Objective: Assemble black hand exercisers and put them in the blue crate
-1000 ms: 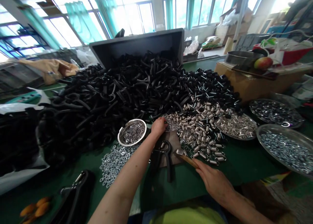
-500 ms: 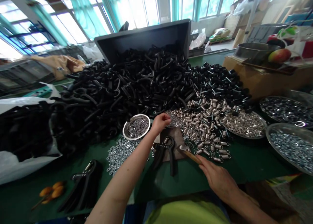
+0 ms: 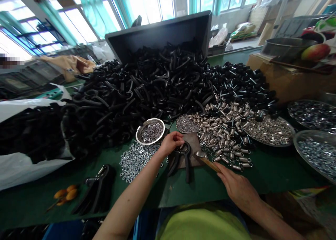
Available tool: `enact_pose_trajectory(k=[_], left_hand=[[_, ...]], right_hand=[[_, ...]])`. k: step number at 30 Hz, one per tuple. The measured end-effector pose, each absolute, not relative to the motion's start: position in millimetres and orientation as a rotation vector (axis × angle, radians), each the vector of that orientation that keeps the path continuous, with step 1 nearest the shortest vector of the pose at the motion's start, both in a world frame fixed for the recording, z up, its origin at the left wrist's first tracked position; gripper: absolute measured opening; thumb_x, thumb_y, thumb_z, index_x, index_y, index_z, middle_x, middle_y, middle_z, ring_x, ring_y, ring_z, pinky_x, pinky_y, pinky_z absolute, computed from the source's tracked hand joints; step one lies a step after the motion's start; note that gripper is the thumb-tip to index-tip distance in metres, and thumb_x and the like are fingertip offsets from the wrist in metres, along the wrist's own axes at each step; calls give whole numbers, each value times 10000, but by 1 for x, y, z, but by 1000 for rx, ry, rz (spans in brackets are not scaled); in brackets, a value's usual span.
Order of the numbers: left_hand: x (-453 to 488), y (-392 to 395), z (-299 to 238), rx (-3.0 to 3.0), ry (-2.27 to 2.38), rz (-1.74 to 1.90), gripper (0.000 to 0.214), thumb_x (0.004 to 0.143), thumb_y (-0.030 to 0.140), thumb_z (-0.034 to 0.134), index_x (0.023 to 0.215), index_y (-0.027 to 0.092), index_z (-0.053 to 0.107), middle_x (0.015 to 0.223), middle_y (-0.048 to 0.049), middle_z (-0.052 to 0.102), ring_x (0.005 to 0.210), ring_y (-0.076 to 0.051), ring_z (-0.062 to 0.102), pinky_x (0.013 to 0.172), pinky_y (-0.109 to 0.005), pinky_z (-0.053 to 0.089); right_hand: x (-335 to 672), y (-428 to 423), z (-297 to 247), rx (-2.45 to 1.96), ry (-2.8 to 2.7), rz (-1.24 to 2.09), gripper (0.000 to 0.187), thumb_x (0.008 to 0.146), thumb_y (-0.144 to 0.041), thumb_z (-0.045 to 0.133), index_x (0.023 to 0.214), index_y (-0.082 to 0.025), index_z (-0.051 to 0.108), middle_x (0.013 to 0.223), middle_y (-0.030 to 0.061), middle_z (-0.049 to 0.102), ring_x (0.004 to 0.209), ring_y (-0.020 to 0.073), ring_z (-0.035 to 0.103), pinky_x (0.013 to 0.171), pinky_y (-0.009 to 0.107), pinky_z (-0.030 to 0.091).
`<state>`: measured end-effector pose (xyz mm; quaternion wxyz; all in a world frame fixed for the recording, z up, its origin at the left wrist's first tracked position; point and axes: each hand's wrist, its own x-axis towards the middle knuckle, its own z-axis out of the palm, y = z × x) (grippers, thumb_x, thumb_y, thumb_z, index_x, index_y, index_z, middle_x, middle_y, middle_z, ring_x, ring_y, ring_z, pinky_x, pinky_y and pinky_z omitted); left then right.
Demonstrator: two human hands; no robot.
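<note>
My right hand [image 3: 237, 185] is wrapped round the wooden handle of a hammer [image 3: 210, 164]; its metal head rests low over a brown plate [image 3: 193, 142]. On that plate lies a black V-shaped hand grip exerciser [image 3: 187, 168], its two handles pointing toward me. Just over the exerciser's top end is my left hand [image 3: 171, 142], fingers pinched together. Whatever is between those fingertips is too small or hidden to name. Beside the plate are a dish of tiny metal parts [image 3: 187, 124] and a heap of coil springs [image 3: 223, 128].
A steel bowl of small pins [image 3: 150, 131] stands behind scattered metal nuts [image 3: 135, 159]. Black handles [image 3: 147, 89] spill from a grey bin [image 3: 160, 32]. Assembled black grips [image 3: 96, 189] and orange fruits [image 3: 65, 194] lie at left. Trays of metal parts [image 3: 315, 152] stand at right.
My left hand has moved back from the dish of tiny parts to the top of the exerciser. My right hand keeps the hammer beside it. The whole view has shifted slightly.
</note>
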<state>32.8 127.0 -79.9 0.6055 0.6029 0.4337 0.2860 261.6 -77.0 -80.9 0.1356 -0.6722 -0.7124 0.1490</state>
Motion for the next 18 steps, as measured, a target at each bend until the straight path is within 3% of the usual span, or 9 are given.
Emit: enact_pose_trajectory(k=[7, 18], left_hand=[[40, 129, -76, 1380, 1019, 630, 264, 607, 158, 718, 807, 140, 547, 625, 31, 599, 536, -76, 539, 574, -213, 414], [46, 130, -71, 1421, 1053, 566, 304, 610, 63, 673, 882, 133, 556, 622, 35, 596, 535, -79, 547, 579, -217, 441]], right_hand=[[262, -77, -83, -1942, -2063, 412, 406, 939, -285, 296, 1291, -205, 482, 1116, 83, 665, 843, 241, 684, 666, 382, 553], [262, -77, -84, -1966, -2101, 404, 407, 945, -289, 282, 1305, -207, 454, 1141, 73, 654, 867, 237, 680, 664, 358, 548]])
